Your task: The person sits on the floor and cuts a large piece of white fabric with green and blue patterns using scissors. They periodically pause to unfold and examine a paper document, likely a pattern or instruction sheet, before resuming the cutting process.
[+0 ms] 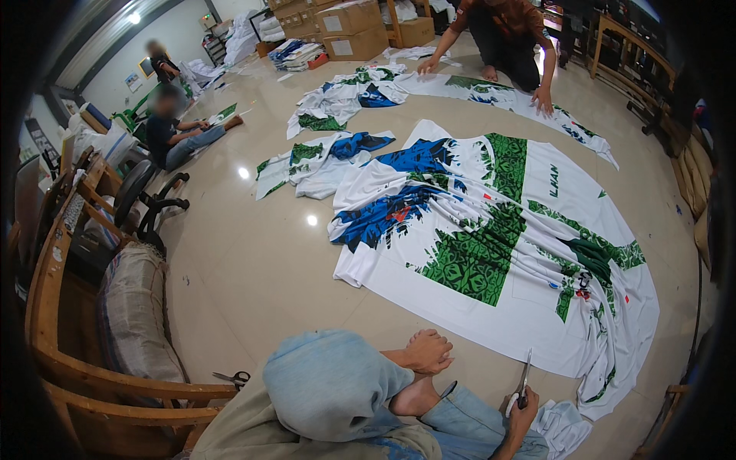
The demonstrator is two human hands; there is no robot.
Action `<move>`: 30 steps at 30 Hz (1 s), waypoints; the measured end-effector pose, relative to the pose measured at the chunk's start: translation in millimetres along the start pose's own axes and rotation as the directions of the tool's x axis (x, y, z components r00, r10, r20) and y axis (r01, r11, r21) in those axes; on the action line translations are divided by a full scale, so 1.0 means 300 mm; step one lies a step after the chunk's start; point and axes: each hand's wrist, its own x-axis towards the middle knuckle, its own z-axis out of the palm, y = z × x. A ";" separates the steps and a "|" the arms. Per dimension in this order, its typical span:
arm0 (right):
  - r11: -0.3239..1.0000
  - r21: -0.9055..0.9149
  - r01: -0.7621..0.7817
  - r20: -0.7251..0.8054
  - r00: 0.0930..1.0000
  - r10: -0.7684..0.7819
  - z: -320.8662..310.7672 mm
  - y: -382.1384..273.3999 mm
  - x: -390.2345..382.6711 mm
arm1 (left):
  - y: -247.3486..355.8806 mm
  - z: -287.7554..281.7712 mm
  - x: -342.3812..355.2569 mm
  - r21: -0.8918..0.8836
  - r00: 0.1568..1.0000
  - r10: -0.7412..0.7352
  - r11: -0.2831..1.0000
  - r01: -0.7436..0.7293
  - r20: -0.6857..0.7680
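My right hand (523, 412) grips a pair of scissors (524, 376) by the handles, blades pointing away from me. Their tips reach the near edge of a large printed fabric sheet (460, 320), white with green and blue patterns, which lies partly rumpled on the floor. In front of my raised left knee, my left hand (429, 352) is closed with its fingers curled, and I see nothing in it. It sits just above my bare foot (415, 396). Beside my right hand is a bunched pale cloth piece (563, 427).
Across the fabric, a person (506, 38) crouches with both hands on another printed strip (491, 90). Crumpled printed pieces (322, 165) lie between. Another pair of scissors (233, 378) rests at a wooden frame (115, 383) on my left. Cardboard boxes (353, 34) stand behind; a seated person (172, 134) is far left.
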 end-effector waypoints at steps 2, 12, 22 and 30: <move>1.000 0.007 -0.006 -0.005 1.000 0.007 0.004 0.003 -0.001 | -0.002 0.003 0.000 0.000 1.000 -0.006 1.000 0.006 0.008; 1.000 0.012 0.013 -0.002 1.000 -0.013 0.013 0.041 0.003 | -0.003 0.006 -0.005 -0.002 1.000 0.001 1.000 -0.001 -0.008; 0.999 0.019 0.027 -0.006 1.000 -0.027 0.009 0.019 0.002 | -0.001 -0.001 -0.003 -0.007 1.000 0.006 1.000 -0.006 -0.015; 0.999 -0.025 0.038 -0.011 0.999 -0.039 0.010 0.035 0.004 | -0.003 0.002 -0.002 -0.002 1.000 0.012 1.000 -0.012 -0.020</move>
